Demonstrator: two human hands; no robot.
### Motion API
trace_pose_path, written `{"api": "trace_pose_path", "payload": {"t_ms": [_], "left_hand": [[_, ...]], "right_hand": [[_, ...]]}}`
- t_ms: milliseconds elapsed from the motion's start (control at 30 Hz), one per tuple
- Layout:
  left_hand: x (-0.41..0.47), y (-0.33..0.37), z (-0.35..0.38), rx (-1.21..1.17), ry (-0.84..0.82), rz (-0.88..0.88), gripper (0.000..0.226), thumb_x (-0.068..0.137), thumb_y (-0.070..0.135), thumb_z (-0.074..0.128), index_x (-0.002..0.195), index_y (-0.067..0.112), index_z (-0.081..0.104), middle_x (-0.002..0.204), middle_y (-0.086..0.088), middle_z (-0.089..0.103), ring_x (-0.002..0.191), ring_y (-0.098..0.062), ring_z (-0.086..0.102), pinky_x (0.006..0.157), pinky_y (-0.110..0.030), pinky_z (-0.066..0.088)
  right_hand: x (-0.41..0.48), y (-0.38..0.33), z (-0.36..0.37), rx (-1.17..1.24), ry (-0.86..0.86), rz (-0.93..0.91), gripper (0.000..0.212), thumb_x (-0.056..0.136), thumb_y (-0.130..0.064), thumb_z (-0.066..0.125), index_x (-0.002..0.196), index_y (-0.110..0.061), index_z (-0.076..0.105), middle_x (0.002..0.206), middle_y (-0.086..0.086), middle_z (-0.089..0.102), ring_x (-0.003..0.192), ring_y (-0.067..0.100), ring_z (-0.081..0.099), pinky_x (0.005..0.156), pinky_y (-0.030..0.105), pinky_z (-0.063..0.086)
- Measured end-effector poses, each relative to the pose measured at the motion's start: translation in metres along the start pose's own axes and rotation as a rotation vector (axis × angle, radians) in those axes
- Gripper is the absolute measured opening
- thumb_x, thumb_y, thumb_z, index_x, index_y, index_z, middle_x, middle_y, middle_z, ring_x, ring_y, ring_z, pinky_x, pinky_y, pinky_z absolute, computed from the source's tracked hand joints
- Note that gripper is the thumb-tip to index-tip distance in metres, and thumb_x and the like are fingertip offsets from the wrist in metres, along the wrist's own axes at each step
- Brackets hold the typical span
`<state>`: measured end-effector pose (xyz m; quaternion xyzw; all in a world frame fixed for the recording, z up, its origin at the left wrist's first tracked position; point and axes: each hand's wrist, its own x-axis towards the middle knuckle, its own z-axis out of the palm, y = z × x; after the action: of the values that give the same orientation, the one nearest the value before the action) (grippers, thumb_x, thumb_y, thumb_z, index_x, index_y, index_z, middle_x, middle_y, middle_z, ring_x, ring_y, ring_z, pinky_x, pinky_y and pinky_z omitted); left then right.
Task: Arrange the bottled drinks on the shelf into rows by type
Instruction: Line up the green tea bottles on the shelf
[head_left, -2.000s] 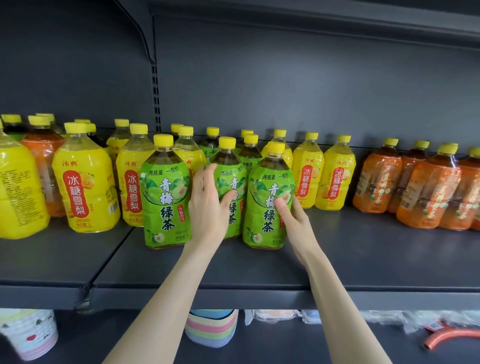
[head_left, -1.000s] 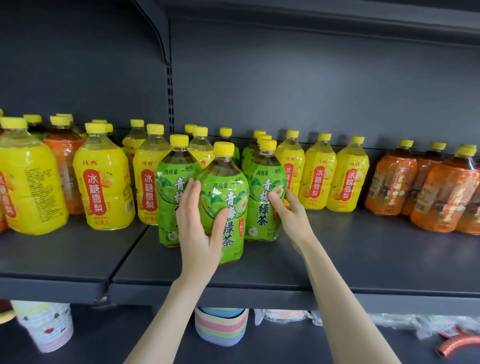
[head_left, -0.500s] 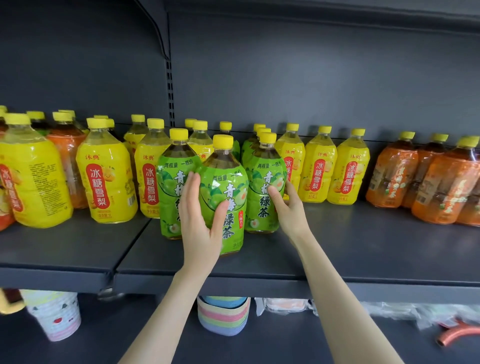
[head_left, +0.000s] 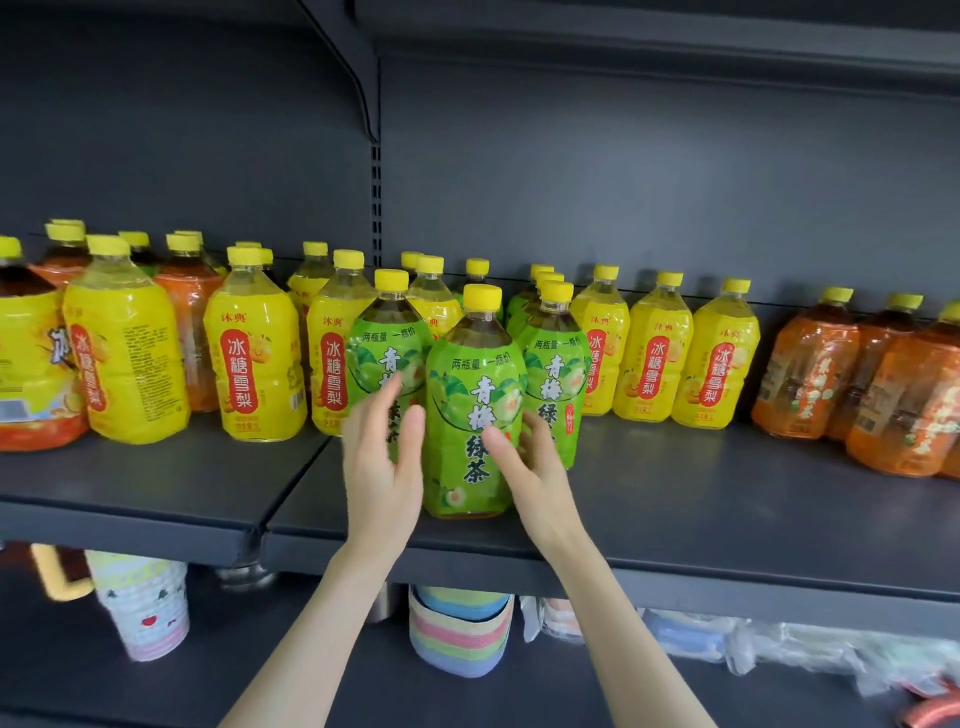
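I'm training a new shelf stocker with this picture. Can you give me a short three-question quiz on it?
1. True or false: the front green bottle stands nearer the shelf edge than the other green bottles.
2. Which bottles stand at the far right? A) yellow B) green C) orange
3. Fill in: every bottle cap in view is ____.

Key
1. True. It stands ahead of the two green bottles beside it, between the left hand and the right hand, both open at its sides.
2. C, the orange bottles.
3. Yellow.
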<state>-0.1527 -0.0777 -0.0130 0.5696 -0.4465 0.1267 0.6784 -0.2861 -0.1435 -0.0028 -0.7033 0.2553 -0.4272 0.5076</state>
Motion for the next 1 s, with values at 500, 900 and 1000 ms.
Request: {"api": "trace_pose_path", "payload": {"t_ms": [500,900,1000], "left_hand": [[0.069,-0.054,-0.036,0.050,-0.215,-0.218,0.083,0.068,0.061,0.061,0.131,0.011,0.045,0.124,-0.006,0.045,0.117,-0.018,0.042,0.095,-0.023,0.031],[0.092,-0.087,-0.141,0.068,-0.114,-0.176,0.078,0.065,0.053,0.064,0.127,0.007,0.050,0.118,-0.006,0.046,0.103,-0.010,0.042,0.087,-0.025,0.035],[0.096,-0.099,-0.165,0.069,-0.081,-0.200,0.078,0.066,0.053,0.063,0.128,0.007,0.050,0.120,-0.007,0.047,0.105,-0.011,0.042,0.090,-0.027,0.034]], "right_hand": [[0.013,-0.003,0.044,-0.038,0.255,-0.019,0.037,0.094,-0.022,0.058,0.127,-0.022,0.042,0.118,-0.022,0.055,0.106,-0.014,0.053,0.081,-0.003,0.034],[0.026,-0.007,0.135,0.015,0.278,-0.093,0.037,0.090,-0.022,0.064,0.124,-0.015,0.053,0.109,-0.008,0.070,0.098,0.003,0.068,0.085,0.025,0.054],[0.034,-0.007,0.161,0.030,0.234,-0.085,0.045,0.087,-0.029,0.068,0.128,-0.017,0.052,0.112,-0.008,0.070,0.104,0.007,0.067,0.090,0.031,0.054]]}}
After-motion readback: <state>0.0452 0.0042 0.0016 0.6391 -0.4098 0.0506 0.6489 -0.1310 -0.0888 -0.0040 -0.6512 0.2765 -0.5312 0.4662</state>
